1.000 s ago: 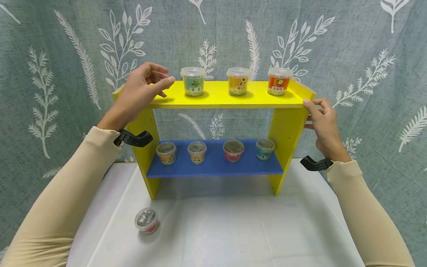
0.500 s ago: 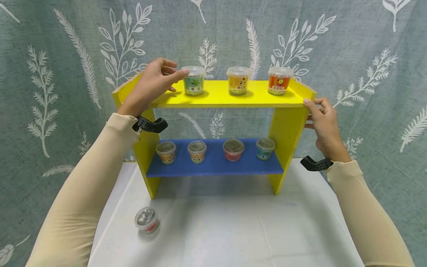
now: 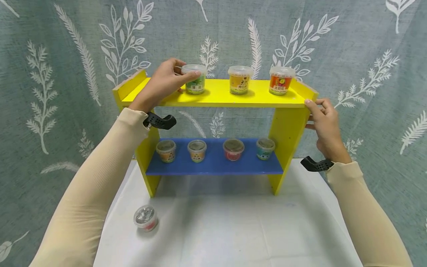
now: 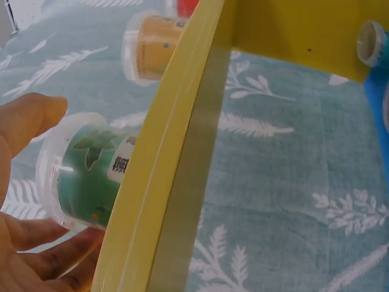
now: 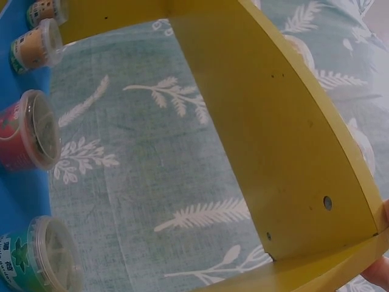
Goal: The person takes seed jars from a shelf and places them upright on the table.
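Note:
My left hand (image 3: 166, 79) is at a clear-lidded cup with a green label (image 3: 195, 83) on the yellow top board of a small shelf (image 3: 220, 97). In the head view the thumb overlaps the cup's front, with the other fingers behind it. The left wrist view shows a gap between thumb (image 4: 45, 112) and lid, with the fingers (image 4: 55, 255) along the cup's other side. My right hand (image 3: 321, 122) grips the shelf's upper right corner, thumb at the front edge, fingers by the side panel. A yellow-label cup (image 3: 239, 82) and an orange-red cup (image 3: 281, 83) stand farther right.
On the blue lower board (image 3: 213, 170) stand several lidded cups, among them a red one (image 3: 233, 150) and a teal one (image 3: 265, 149). Another cup with a reddish label (image 3: 145, 218) is on the white table (image 3: 233, 230), front left. A patterned curtain (image 3: 76, 92) hangs behind.
My left hand has moved right along the top board, from beside the green-label cup to around it. My right hand has stayed on the shelf corner. The cups stand where they were.

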The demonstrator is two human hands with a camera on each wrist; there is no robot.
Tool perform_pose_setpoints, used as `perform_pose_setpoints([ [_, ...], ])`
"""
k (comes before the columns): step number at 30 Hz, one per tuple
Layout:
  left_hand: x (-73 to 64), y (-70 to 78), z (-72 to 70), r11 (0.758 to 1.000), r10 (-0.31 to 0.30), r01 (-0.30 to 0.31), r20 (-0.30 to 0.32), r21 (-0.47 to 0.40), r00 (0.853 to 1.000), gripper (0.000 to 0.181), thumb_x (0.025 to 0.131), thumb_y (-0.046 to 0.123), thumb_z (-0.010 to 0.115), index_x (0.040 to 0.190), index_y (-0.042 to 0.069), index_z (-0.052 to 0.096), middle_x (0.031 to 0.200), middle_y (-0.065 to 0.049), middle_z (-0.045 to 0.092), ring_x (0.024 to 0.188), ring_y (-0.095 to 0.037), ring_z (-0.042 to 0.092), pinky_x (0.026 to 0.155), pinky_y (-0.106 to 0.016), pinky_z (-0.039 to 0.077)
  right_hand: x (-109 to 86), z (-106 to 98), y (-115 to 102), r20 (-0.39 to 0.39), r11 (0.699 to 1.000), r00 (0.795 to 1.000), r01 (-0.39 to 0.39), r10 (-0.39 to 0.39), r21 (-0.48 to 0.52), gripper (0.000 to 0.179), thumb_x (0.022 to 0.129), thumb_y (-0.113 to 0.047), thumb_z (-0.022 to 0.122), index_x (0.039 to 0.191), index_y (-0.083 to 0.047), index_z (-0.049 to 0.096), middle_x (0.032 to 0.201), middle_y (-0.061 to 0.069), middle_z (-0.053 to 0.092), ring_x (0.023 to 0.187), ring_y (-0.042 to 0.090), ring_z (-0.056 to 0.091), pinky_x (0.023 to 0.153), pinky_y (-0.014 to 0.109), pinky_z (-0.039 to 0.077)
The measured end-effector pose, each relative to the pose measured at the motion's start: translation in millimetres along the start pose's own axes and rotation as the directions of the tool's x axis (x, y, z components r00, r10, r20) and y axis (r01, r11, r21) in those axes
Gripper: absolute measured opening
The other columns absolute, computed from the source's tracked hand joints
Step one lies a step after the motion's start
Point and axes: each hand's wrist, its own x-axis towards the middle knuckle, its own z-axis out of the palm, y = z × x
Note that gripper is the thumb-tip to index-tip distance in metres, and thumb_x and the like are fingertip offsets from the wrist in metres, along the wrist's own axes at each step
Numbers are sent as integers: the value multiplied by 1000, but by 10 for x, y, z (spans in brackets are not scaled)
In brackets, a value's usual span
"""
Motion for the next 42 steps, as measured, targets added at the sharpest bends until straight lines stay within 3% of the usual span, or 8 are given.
perform_pose_setpoints([
  [9, 12, 26, 14, 999, -44, 44, 7, 28, 999, 99, 89, 69, 66, 163, 16, 25, 148, -9, 49, 99, -25, 57, 84, -34, 49, 7, 37, -5, -6, 1000, 1000, 10, -10, -16, 30, 100, -48, 64, 115, -23, 59, 108, 6, 56, 93, 21, 63, 70, 26, 53],
  [13, 22, 33, 15, 998, -60, 60, 11, 22, 998, 99, 89, 68, 66, 164, 17, 24, 147, -9, 49, 103, -24, 57, 86, -34, 49, 4, 53, -6, -10, 1000, 1000, 15, -15, 3, 30, 100, -47, 66, 114, -22, 59, 107, 6, 56, 91, 21, 63, 69, 26, 53],
  [18, 25, 30, 9, 998, -57, 57, 20, -27, 998, 93, 91, 64, 67, 162, 16, 28, 146, -10, 51, 110, -23, 58, 89, -33, 50, 4, 62, -7, -11, 1000, 1000, 17, -17, 2, 29, 100, -47, 65, 114, -22, 59, 108, 6, 56, 91, 19, 63, 70, 26, 53],
  [25, 8, 5, 3, 991, -46, 44, -14, -127, 999, 80, 92, 56, 71, 150, 11, 40, 140, -9, 52, 116, -20, 55, 96, -33, 48, -1, 64, -8, -7, 1000, 1000, 26, -26, -17, 30, 100, -48, 65, 115, -23, 58, 107, 6, 55, 92, 20, 62, 70, 26, 53],
  [32, -59, -30, -32, 985, -4, -3, -39, -170, 999, 77, 93, 54, 71, 148, 10, 41, 139, -8, 51, 120, -20, 52, 103, -38, 44, -1, 68, -16, 1, 999, 1000, 31, -31, -37, 30, 100, -48, 63, 115, -23, 58, 108, 6, 55, 94, 21, 61, 70, 25, 54],
  [42, -206, -43, -30, 980, 82, -91, -57, -178, 995, 72, 93, 55, 70, 144, 12, 45, 130, -5, 53, 114, -22, 52, 98, -40, 45, 0, 21, -1, -11, 999, 1000, 13, -13, -48, 30, 100, -50, 62, 116, -24, 58, 109, 5, 56, 93, 19, 61, 72, 26, 53],
])
